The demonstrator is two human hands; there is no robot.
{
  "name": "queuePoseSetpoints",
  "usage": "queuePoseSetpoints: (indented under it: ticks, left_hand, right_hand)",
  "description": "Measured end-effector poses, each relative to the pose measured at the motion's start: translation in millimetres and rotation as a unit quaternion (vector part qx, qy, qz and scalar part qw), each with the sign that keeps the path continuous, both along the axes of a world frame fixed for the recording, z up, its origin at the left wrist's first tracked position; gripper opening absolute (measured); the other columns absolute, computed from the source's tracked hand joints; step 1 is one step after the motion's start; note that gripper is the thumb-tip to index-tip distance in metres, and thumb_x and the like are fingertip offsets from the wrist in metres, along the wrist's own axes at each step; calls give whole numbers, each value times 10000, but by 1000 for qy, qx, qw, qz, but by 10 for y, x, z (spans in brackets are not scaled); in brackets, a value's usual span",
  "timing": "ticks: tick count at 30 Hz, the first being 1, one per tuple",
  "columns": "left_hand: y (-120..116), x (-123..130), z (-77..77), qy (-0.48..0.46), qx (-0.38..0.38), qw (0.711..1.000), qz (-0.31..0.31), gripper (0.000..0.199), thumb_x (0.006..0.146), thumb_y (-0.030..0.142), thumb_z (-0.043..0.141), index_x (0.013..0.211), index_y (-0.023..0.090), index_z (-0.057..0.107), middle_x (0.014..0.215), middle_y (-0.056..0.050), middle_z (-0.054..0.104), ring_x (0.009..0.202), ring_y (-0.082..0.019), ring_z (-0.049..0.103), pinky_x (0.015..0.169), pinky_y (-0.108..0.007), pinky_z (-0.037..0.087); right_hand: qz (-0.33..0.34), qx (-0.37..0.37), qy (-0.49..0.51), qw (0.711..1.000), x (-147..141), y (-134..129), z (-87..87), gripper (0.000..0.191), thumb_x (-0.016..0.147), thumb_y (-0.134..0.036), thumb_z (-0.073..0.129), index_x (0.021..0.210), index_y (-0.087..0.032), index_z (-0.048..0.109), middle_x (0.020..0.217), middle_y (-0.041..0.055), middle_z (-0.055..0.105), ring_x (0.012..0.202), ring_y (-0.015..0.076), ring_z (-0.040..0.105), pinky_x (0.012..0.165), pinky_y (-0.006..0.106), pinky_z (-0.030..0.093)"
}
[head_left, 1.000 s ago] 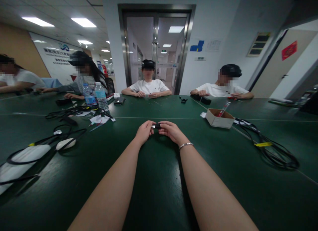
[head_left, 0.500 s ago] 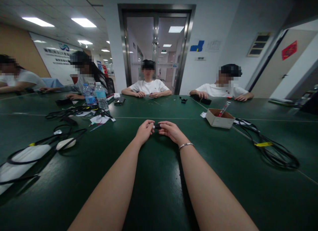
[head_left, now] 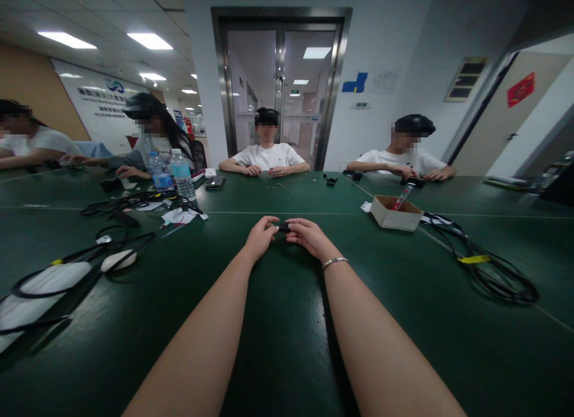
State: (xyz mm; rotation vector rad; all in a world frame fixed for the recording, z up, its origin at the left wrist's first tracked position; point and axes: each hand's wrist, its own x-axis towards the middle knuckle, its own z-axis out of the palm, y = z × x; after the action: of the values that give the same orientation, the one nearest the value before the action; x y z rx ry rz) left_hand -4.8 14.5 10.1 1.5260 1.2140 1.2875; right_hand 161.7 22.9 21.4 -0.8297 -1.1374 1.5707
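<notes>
Above the green table, a small black stick-like piece [head_left: 283, 227] spans the gap between my two hands. It looks like a USB stick, but it is too small to be sure. My left hand [head_left: 261, 236] is closed, its thumb and fingers pinching the left end, where a little silvery metal shows. My right hand [head_left: 308, 235] pinches the black right end between thumb and fingertips. The fingers cover most of both ends. A silver bracelet [head_left: 335, 261] circles my right wrist.
A small cardboard box [head_left: 397, 220] holds a red-labelled tube. Coiled black cable [head_left: 497, 276] lies at right; more cables [head_left: 119, 202] and a white computer mouse [head_left: 119, 260] lie at left. Water bottles [head_left: 182, 173] stand beyond. Several people sit across the green table [head_left: 287, 321].
Less of the silvery end shows between my hands, which have otherwise barely moved. The person at the far right has shifted a hand and a dark object toward the right.
</notes>
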Motion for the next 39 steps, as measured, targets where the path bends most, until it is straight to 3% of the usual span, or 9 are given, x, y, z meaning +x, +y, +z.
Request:
queuePoseSetpoints:
  ticks: [3,8,12,17,22,28,35,39]
  left_hand:
    - [4,9,-5,-5,0,1000,-20,243,825,283,467,995,166,594,648,14,519,532,-89,464,524,-203,369]
    - [10,10,-11,-2,-1,1000,-9,271,794,236,494,1047,185,577,720,12,555,560,-85,482,530,-197,365]
    - [-2,8,1,4,1,1000,-29,276,859,335,420,977,162,599,593,19,507,513,-96,440,514,-208,354]
    - [-17,5,18,2,3,1000,-4,257,798,257,507,1023,172,597,735,4,563,575,-88,483,541,-201,378]
    - [-7,3,-7,17,20,999,-21,312,877,387,421,983,157,602,621,9,526,541,-97,478,528,-204,382]
    - [1,-3,-4,3,-2,1000,12,271,814,276,514,1061,192,587,845,-15,582,581,-77,508,528,-189,395]
    - [-11,-2,2,15,26,1000,-7,269,868,339,448,989,154,602,641,3,530,549,-92,490,518,-189,388]
    - [-18,4,20,13,0,1000,7,266,861,340,445,976,170,615,715,-10,569,541,-86,504,508,-193,394]
  right_hand:
    - [-5,-1,4,1000,-1,6,-7,115,807,-28,607,880,-107,648,738,59,659,569,110,623,559,195,571]
    - [-4,-2,2,1000,-1,19,-32,118,812,-29,602,884,-109,651,751,60,659,564,110,622,559,197,570]
    - [-6,-3,0,1000,-2,18,-33,110,812,-36,612,881,-112,651,761,65,661,568,114,623,567,206,572]
    - [-1,1,0,1000,-2,12,-22,112,812,-38,609,886,-112,651,770,65,662,578,112,624,570,202,572]
    - [-3,2,4,1000,-1,16,-23,102,809,-42,619,879,-111,647,759,64,660,577,113,625,572,204,573]
    - [-6,-1,0,1000,-1,15,-19,115,806,-36,614,889,-109,644,755,68,662,581,117,630,568,202,574]
    - [-9,-5,5,1000,-15,-9,8,129,823,-14,565,880,-101,640,728,64,654,570,114,624,559,201,572]
    - [-11,-6,3,1000,-16,-14,6,132,815,-16,572,888,-102,640,739,68,656,576,116,627,563,206,574]
